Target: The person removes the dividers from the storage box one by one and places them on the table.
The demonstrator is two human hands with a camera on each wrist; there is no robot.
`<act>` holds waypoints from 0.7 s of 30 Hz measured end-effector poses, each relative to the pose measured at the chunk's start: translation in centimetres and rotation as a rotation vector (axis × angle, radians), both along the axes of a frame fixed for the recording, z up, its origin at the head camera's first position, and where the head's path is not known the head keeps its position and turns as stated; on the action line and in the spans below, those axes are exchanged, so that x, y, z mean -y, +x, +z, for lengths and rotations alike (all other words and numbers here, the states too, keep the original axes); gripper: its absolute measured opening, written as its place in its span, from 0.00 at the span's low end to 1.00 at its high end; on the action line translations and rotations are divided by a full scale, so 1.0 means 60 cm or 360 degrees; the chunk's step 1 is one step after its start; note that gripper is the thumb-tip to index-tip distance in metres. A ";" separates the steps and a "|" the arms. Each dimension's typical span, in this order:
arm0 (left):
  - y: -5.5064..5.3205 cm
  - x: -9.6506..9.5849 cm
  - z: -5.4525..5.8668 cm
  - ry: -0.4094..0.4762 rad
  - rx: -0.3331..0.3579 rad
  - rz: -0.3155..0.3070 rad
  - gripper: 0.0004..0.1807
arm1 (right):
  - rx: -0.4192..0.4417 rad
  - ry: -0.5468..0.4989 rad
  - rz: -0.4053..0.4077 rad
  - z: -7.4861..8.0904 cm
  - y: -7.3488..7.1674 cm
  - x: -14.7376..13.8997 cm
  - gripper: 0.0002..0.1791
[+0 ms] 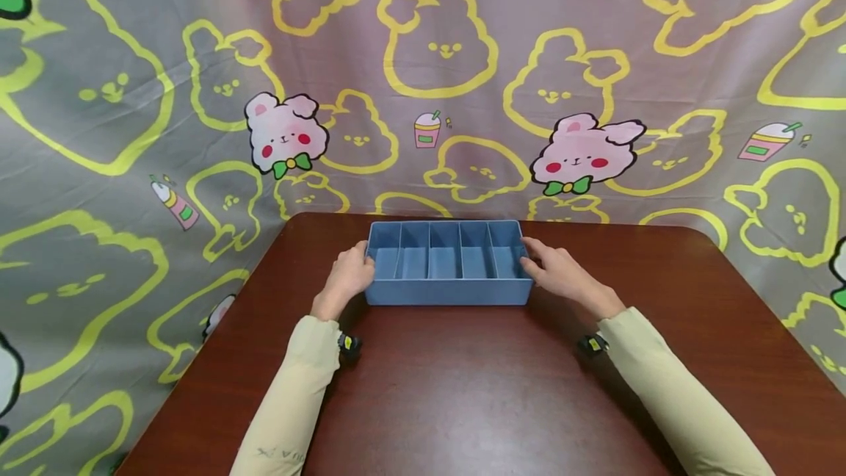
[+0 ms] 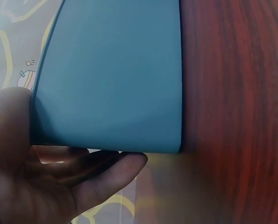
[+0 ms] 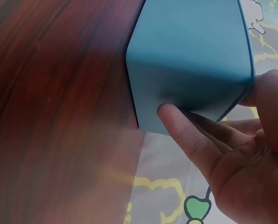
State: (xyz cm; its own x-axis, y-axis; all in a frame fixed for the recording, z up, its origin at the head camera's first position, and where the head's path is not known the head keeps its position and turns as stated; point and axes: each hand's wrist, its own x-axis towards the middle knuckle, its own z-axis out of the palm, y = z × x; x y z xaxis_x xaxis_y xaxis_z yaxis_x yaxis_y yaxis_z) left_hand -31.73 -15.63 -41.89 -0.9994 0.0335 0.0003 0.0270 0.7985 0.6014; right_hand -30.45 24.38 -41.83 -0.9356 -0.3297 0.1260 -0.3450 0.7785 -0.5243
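Note:
A blue divided storage box [image 1: 449, 292] sits on the table, long side toward me, with several upright compartments in a row. At its left end my left hand [image 1: 348, 272] grips the wall, thumb at the rim. My right hand [image 1: 563, 274] holds the opposite end in a similar way. The left wrist view shows the box's plain long wall [image 2: 110, 79], with the left hand's fingers [image 2: 113, 175] against the end. In the right wrist view, the right hand [image 3: 241, 163] has a fingertip on the end wall and the thumb up by the rim.
The dark reddish-brown wooden table [image 1: 449, 388] runs back to a hanging cloth [image 1: 463, 42] printed with cartoon animals, just behind the box. Cloth also hangs along the left side. Each wrist carries a small black device [image 1: 349, 344].

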 end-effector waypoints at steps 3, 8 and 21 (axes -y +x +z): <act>0.001 -0.002 0.000 0.0001 -0.0009 -0.0005 0.30 | -0.0021 0.0010 0.0006 -0.001 -0.001 -0.003 0.31; 0.002 -0.005 -0.004 -0.0018 -0.0021 -0.0008 0.30 | -0.0047 0.0045 0.0009 -0.002 -0.002 -0.007 0.31; -0.005 -0.022 -0.002 -0.0040 -0.0041 -0.0016 0.29 | -0.0040 0.0035 -0.0020 0.000 0.004 -0.019 0.31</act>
State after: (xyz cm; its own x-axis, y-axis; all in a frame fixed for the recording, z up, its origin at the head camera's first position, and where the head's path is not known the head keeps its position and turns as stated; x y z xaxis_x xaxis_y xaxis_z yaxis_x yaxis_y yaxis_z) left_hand -32.00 -14.30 -42.03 -0.9987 0.0439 0.0250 0.0503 0.8128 0.5804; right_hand -30.18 25.53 -41.81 -0.9363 -0.3210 0.1425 -0.3481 0.7943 -0.4980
